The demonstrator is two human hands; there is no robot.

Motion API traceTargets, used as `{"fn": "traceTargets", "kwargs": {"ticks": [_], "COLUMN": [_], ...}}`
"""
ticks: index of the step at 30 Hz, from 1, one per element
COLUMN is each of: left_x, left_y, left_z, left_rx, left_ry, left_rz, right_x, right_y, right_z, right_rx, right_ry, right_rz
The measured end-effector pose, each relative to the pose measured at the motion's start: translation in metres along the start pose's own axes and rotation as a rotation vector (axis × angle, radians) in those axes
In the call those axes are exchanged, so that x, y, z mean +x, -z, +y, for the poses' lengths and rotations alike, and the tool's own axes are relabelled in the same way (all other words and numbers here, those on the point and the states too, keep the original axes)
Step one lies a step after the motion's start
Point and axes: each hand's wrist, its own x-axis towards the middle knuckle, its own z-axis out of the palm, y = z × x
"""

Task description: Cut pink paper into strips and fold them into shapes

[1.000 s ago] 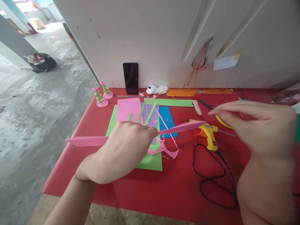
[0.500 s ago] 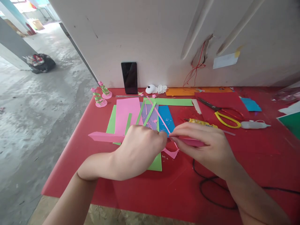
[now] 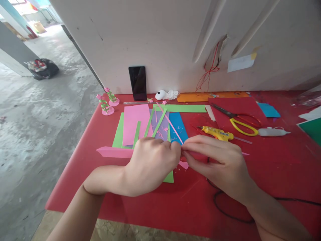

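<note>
The left hand [image 3: 154,167] is closed around the middle of a pink strip [image 3: 115,152], whose pointed end comes out on the left side. The right hand [image 3: 220,160] has its thumb and fingers pressed together just beside the left thumb; they seem to pinch the same strip, although the exact contact is hidden. A pink tip appears beyond the right hand, and it is probably the other end.

What is changed is mostly the right hand. One second ago it is well apart, over the right side of the table; half a second ago it is already at the left hand, and now it is in the same place. In my judgement, this means the work passes from one hand holding to both hands doing a fine handling of the strip.

The strip is above the green sheet [image 3: 117,135], near the pink sheet [image 3: 136,124]. The glue gun [image 3: 217,133] lies behind the right hand, its handle covered now. The scissors [image 3: 242,125], partly covered one second ago, are in full view. Farther back, a phone [image 3: 137,83] leans on the wall [image 3: 170,43], unchanged.
</note>
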Motion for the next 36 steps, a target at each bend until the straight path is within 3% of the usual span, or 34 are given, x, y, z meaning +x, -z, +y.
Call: {"fn": "traceTargets", "kwargs": {"ticks": [6,10,15,28,36], "left_x": [0.000,-0.001,-0.003,-0.003,-0.006], "left_y": [-0.003,0.001,0.001,-0.005,0.007], "left_z": [-0.001,-0.006,-0.003,-0.004,-0.015], "left_rx": [-0.019,-0.030,-0.048,-0.060,-0.088], "left_ry": [-0.020,0.003,-0.042,-0.046,-0.006], "left_rz": [0.038,-0.029,-0.068,-0.015,0.050], "right_x": [0.001,0.001,0.002,0.002,0.004], "right_y": [0.006,0.015,0.013,0.009,0.019], "right_z": [0.002,0.010,0.010,0.003,0.019], "right_rx": [-0.001,-0.094,-0.028,-0.054,-0.133], "right_ry": [-0.022,-0.013,-0.018,-0.035,-0.114], "right_rz": [-0.023,0.035,-0.007,0.014,0.081]}}
